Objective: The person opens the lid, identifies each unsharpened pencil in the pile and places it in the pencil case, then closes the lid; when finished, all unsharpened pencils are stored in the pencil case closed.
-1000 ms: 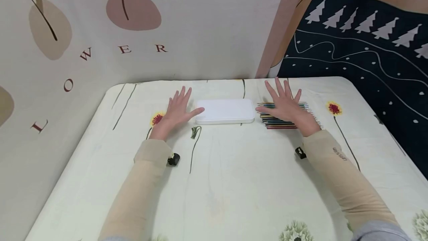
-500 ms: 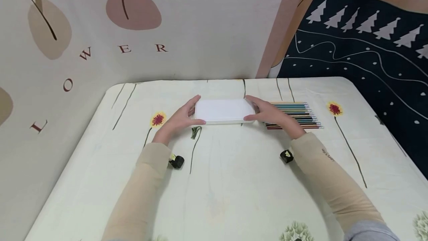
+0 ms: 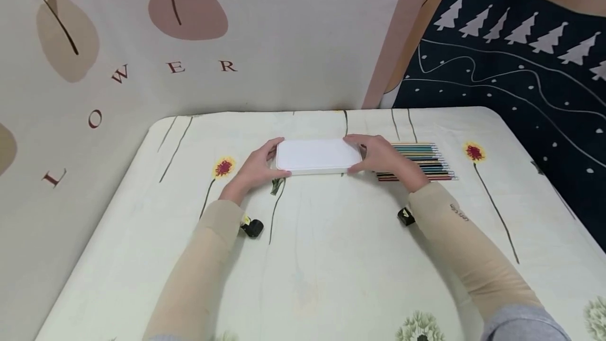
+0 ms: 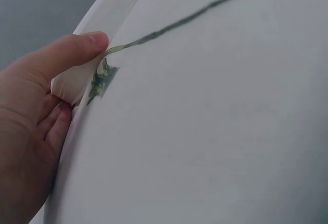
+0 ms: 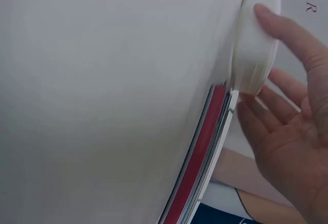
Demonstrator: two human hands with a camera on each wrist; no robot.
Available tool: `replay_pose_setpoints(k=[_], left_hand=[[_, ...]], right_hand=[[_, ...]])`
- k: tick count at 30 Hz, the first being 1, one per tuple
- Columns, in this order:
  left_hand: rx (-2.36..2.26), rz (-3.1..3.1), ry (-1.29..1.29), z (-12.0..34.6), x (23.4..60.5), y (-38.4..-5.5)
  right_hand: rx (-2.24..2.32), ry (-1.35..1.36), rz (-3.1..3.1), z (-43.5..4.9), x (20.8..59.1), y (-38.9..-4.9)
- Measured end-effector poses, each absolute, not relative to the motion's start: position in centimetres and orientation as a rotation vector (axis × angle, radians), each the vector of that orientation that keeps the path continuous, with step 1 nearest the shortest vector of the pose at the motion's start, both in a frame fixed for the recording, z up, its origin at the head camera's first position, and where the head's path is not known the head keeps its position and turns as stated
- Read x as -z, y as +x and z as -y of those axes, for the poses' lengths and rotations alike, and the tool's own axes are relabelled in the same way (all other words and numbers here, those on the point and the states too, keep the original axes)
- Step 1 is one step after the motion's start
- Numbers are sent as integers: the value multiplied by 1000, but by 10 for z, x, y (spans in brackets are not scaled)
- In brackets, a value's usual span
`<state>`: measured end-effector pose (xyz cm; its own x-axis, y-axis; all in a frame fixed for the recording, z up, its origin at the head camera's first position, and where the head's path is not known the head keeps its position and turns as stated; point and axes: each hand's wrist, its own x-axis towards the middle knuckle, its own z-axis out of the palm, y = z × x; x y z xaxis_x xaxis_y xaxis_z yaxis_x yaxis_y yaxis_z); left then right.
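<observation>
The flat white rectangular plastic case (image 3: pixel 318 156) lies closed toward the far edge of the table, near the middle of that edge, its long sides running left to right; the left hand (image 3: pixel 257 169) grips its left short end, thumb on the near side and fingers curled round the far corner, as the left wrist view also shows; the right hand (image 3: pixel 381 157) holds the right short end the same way, thumb (image 5: pixel 287 32) laid along the case's side and fingers behind it; the case looks to rest on the table still, though whether it is lifted a little I cannot tell; judging by this, the grasp is made and the lid is not yet opened, so opening and anything to do with the contents remain.

Just beside the case, toward the right edge, a row of coloured pencils (image 3: pixel 423 161) lies side by side, partly under the right wrist; none is in the case or in a hand.

All rest on a cream tablecloth printed with stemmed flowers (image 3: pixel 303 257); behind stands a pale floral wall hanging (image 3: pixel 142 41), and at the far right corner a dark blue cloth with white trees (image 3: pixel 511 62).
</observation>
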<state>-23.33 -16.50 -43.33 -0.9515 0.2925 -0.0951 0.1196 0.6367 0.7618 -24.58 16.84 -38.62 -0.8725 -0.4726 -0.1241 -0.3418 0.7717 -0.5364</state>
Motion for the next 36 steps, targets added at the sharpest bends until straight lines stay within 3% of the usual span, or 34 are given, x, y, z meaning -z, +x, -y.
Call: replay_pose_setpoints(k=[10, 18, 36], left_hand=[[-1193, -2721, 399, 166, 431, -235], [-1171, -2667, 370, 168, 433, -232], [-1158, -2684, 329, 160, 432, -233]], right_hand=[[676, -734, -2759, -176, 387, -259], [1253, -424, -2528, -186, 396, -268], [1371, -490, -2359, -204, 378, -267]])
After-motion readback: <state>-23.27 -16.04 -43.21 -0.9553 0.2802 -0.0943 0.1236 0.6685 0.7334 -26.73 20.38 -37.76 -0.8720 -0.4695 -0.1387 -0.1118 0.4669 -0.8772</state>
